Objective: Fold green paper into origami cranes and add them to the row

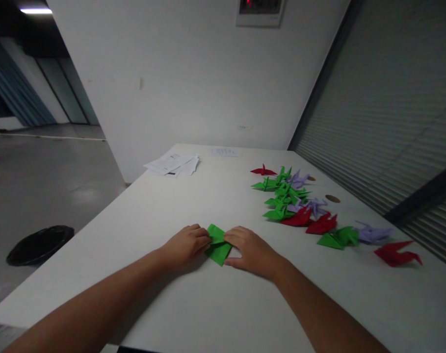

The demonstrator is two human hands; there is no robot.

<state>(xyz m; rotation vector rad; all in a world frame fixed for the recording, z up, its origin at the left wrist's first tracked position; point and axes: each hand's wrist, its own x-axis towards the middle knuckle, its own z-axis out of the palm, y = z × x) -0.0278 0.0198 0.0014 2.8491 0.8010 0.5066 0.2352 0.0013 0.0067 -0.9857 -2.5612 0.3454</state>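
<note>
Two hands on green paper (pixel 218 245), left hand (pixel 186 245) & right hand (pixel 250 251) fingertips pressing it flat btwn them, white table (pixel 193 304).

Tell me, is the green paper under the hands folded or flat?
Folded: the green paper shows layered flaps and a crease, pressed by both hands.

Red cranes (pixel 397 254): four. Purple cranes (pixel 374 233): three. Green cranes (pixel 339 238): several, overlapping. Flat green paper (pixel 218 244): one.

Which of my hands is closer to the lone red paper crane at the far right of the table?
Right. The right hand lies on the green paper, on the side towards the red crane. The left hand is on the paper's other side, farther away.
</note>
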